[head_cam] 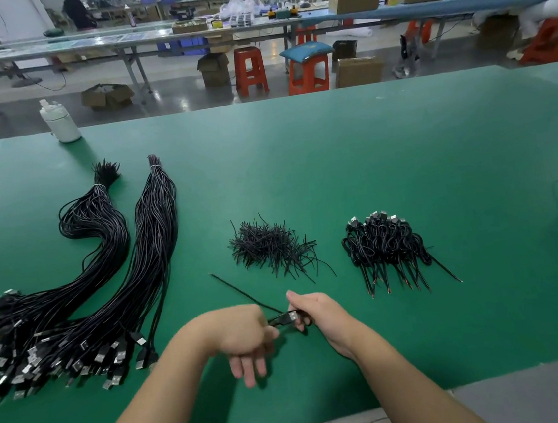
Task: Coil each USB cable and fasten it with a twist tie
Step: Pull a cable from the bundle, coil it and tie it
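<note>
Two long bundles of uncoiled USB cables [82,283] lie at the left, one heap of twist ties [271,246] mid-frame, one pile of coiled cables [386,245] right, one white bottle [60,122] upper left.

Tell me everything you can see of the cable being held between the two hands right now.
The cable is thin, black and looks plastic-coated, with a silver metal plug at the end by the right hand. Both hands pinch it just above the green mat; the left hand grips it near the plug. A loose straight tail runs up and left from the hands over the mat. Whether any loops are formed yet is hidden by the fingers.
</note>
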The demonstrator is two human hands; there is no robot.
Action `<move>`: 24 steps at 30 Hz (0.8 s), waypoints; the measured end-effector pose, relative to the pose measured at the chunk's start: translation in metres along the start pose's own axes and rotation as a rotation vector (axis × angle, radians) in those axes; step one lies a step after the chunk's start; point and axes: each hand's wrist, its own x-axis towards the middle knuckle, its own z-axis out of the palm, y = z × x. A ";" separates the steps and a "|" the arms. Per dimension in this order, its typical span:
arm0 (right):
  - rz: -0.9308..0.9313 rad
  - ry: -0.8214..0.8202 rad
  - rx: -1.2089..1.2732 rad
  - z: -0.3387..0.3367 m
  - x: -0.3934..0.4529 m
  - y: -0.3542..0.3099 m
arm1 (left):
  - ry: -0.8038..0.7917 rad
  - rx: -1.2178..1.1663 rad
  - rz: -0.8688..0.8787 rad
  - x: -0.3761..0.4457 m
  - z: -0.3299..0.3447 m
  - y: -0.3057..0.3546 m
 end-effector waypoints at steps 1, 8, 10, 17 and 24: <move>-0.002 -0.001 -0.002 0.001 0.000 -0.001 | 0.124 0.157 -0.043 0.002 0.004 0.001; -0.023 -0.038 0.021 -0.001 -0.003 -0.003 | 1.084 -0.719 0.236 0.041 0.022 -0.003; -0.033 -0.066 -0.057 0.005 -0.002 -0.002 | 1.104 -1.265 0.315 0.046 0.017 0.001; -0.055 -0.064 -0.058 0.011 -0.001 0.000 | 0.497 -1.849 0.584 0.025 -0.003 0.005; 0.018 -0.078 -0.046 0.008 0.001 0.004 | -0.019 -0.496 0.400 -0.008 -0.007 -0.018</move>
